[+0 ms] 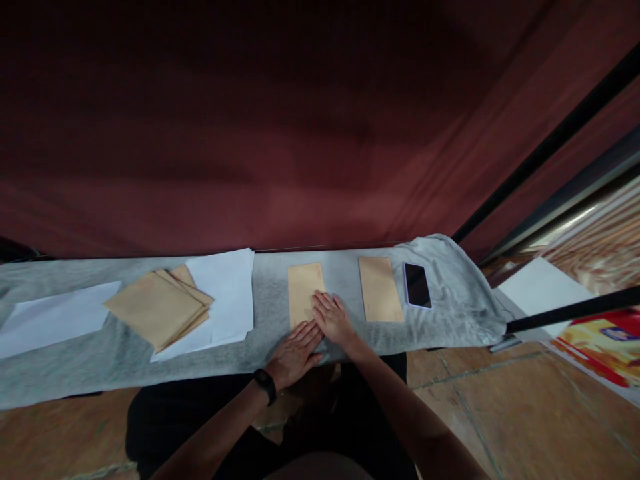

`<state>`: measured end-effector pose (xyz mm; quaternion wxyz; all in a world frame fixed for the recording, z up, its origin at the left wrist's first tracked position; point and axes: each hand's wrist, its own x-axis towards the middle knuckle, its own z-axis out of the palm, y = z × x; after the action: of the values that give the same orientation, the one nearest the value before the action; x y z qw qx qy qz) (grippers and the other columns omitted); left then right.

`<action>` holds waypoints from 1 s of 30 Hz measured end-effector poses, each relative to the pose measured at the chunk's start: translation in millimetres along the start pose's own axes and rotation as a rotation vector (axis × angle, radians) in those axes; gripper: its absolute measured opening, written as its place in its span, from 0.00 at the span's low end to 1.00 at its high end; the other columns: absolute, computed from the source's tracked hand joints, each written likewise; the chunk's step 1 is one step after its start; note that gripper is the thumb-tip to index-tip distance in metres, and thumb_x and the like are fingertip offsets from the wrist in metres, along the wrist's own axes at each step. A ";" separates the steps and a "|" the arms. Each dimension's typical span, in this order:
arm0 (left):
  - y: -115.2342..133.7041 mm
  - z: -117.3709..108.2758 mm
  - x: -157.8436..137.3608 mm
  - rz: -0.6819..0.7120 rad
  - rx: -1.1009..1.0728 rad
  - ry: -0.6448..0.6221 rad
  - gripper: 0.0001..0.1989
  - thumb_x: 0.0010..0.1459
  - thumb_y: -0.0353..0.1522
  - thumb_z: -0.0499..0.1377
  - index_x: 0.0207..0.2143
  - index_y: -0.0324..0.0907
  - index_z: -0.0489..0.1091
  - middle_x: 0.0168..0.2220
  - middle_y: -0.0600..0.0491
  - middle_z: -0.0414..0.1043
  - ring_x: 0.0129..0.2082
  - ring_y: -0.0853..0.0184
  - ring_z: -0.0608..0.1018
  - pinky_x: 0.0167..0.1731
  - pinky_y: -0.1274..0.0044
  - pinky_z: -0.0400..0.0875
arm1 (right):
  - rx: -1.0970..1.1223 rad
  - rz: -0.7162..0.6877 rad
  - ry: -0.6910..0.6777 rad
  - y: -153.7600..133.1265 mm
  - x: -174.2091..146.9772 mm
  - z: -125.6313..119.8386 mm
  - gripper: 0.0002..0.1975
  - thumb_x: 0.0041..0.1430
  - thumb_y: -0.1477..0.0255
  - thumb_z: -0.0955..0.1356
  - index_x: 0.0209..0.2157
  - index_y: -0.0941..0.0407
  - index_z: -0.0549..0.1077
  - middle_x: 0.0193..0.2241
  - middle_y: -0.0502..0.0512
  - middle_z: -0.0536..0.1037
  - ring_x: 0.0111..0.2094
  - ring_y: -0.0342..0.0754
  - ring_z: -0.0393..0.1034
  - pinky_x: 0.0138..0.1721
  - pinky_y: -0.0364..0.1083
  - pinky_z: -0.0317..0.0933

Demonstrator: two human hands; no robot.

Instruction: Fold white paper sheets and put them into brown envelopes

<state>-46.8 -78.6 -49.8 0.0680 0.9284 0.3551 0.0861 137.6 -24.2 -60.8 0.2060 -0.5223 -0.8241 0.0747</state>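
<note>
A brown envelope lies flat on the grey cloth, upright in front of me. My left hand, with a dark band on its wrist, rests at the envelope's lower edge with fingers stretched out. Flat on the envelope's lower right part is my right hand, its fingertips close to or touching those of the left. Neither hand grips anything. The two hands cover the envelope's lower right corner. To the right, apart from my hands, lies a second brown envelope.
A phone lies right of the second envelope. On the left, stacked brown envelopes overlap white paper sheets, with another white sheet beyond. Grey cloth covers the narrow surface. Dark red fabric hangs behind; black bars stand right.
</note>
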 end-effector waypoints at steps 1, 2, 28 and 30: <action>-0.7 -0.1 0.4 0.006 0.005 -0.006 0.30 0.72 0.47 0.45 0.69 0.44 0.57 0.68 0.48 0.64 0.69 0.62 0.63 0.70 0.66 0.49 | -0.004 0.010 -0.013 3.0 10.8 1.1 0.23 0.74 0.68 0.58 0.67 0.53 0.63 0.68 0.55 0.65 0.68 0.51 0.58 0.70 0.57 0.48; -1.3 -0.3 0.6 0.011 0.008 -0.008 0.30 0.72 0.47 0.45 0.70 0.45 0.55 0.69 0.49 0.62 0.70 0.63 0.62 0.70 0.66 0.49 | -0.009 0.021 -0.028 5.6 21.3 2.2 0.24 0.74 0.67 0.58 0.67 0.53 0.63 0.68 0.55 0.64 0.69 0.51 0.58 0.70 0.57 0.47; 2.9 -10.2 2.6 0.019 -0.025 -0.038 0.32 0.71 0.48 0.47 0.71 0.41 0.53 0.68 0.44 0.62 0.69 0.59 0.63 0.69 0.63 0.54 | -0.058 -0.166 -0.153 -13.5 89.1 17.9 0.23 0.75 0.62 0.58 0.67 0.50 0.63 0.71 0.50 0.58 0.71 0.49 0.52 0.71 0.55 0.43; 2.3 -10.3 2.0 0.026 -0.021 -0.031 0.32 0.71 0.47 0.47 0.71 0.41 0.52 0.70 0.45 0.60 0.70 0.59 0.61 0.69 0.64 0.53 | -0.061 -0.070 -0.124 -9.6 94.6 20.1 0.25 0.75 0.62 0.58 0.68 0.53 0.62 0.71 0.54 0.56 0.71 0.51 0.51 0.71 0.54 0.43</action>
<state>-46.0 -78.3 -39.2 0.0819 0.9334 0.3408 0.0763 86.3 57.7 -51.0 0.1409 -0.4936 -0.8550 0.0746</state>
